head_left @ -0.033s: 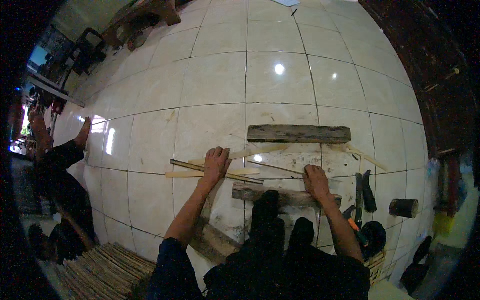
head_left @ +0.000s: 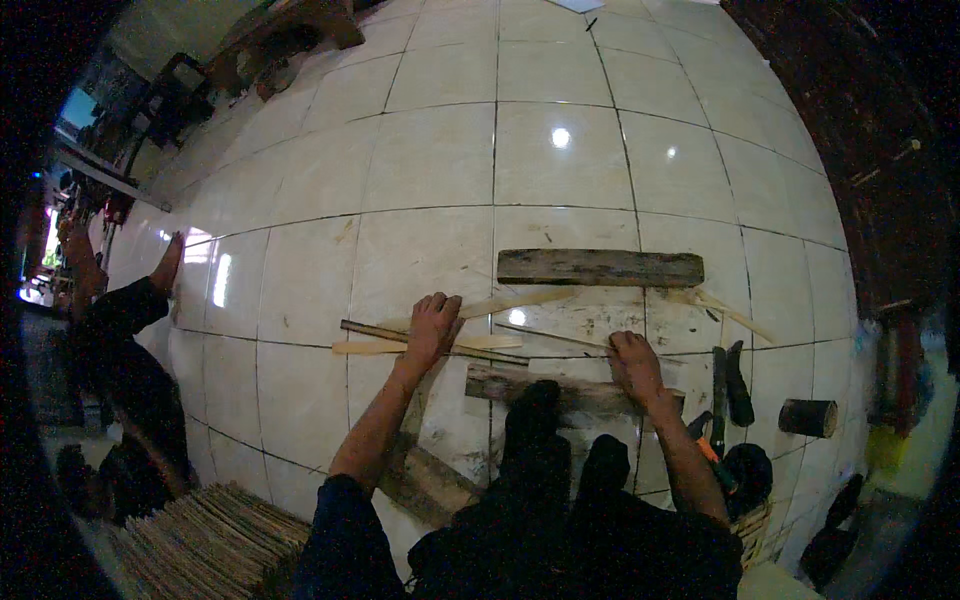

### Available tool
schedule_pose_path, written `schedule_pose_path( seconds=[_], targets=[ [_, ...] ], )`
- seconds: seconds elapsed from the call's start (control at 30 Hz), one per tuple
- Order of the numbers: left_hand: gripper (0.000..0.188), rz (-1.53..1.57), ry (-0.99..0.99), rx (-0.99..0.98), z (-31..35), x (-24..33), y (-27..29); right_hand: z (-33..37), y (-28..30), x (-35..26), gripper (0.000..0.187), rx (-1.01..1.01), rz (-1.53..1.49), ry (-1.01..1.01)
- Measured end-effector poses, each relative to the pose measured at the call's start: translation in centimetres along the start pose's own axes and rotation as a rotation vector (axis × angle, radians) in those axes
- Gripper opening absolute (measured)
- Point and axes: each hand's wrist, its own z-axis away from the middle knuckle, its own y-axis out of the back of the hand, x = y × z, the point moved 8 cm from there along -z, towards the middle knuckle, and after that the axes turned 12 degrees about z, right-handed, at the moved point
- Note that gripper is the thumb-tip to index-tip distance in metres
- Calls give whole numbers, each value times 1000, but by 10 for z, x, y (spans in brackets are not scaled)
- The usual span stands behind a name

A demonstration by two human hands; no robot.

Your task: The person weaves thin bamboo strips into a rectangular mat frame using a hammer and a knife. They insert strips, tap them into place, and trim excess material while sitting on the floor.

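Note:
My left hand (head_left: 434,325) lies over several narrow strips of what looks like bamboo, its fingers curled down around them. Under it are a dark-sided strip (head_left: 372,331) and a pale strip (head_left: 368,348); another pale strip (head_left: 520,301) runs off to the right. My right hand (head_left: 636,360) is closed at the right end of a thin strip (head_left: 560,336), fingertips bent over it. Just nearer than the hands, a weathered wooden block (head_left: 490,382) lies by my feet, partly covered by my right wrist and a dark-clad foot. Palms hide the exact grips.
A second wooden block (head_left: 600,267) lies beyond the hands. On the right are dark-handled tools (head_left: 738,385), an orange-and-green handle (head_left: 715,460) and a dark cylinder (head_left: 808,418). A stack of strips (head_left: 215,535) stands lower left. Another person (head_left: 130,370) sits at left.

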Motion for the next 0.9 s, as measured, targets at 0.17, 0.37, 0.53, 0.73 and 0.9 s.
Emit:
schedule_pose_path(
  seconds=[0.17, 0.37, 0.53, 0.73, 0.9],
  targets=[
    [19, 283, 169, 94, -20, -50, 38, -15, -5, -23, 33, -102, -22, 87],
    [26, -132, 263, 145, -6, -109, 105, -46, 11, -160, 36, 227, -208, 453],
    [40, 187, 83, 246, 18, -70, 86, -31, 58, -126, 28, 159, -274, 184],
    [60, 336, -74, -83, -56, 111, -11, 64, 61, -8, 14, 519, -3, -142],
    [84, 89, -323, 14, -134, 164, -52, 160, 93, 41, 12, 490, -30, -534]
  ],
)
